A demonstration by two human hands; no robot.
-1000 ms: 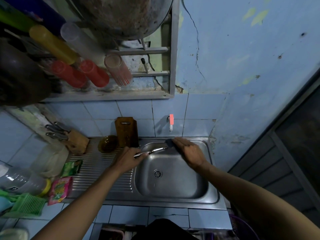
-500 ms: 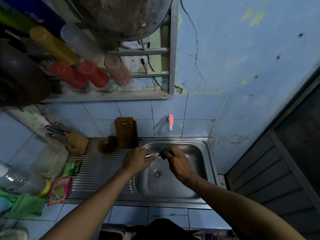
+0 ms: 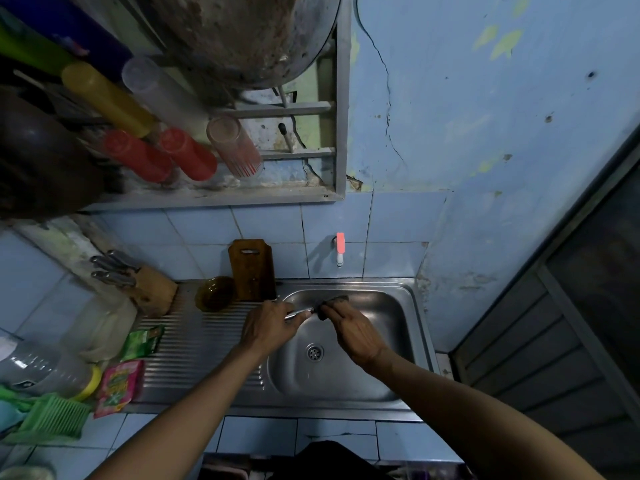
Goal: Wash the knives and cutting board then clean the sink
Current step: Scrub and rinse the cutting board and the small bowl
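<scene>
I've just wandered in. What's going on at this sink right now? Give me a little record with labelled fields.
activity: scrubbing a knife over the sink basin
left hand: grips the knife by its metal handle
right hand: holds a dark sponge against the knife's blade end
sink: steel basin, drain uncovered, no standing water seen
tap: on the tiled wall, pink handle, no stream visible
cutting board: wooden, upright against the wall behind the drainboard
knife block: wooden, left of the board, several metal handles in it
bowl: amber, beside the board

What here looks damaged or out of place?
The wall above the sink has a long crack and peeling paint. Nothing looks spilled, and the cutting board stands upright.
</scene>
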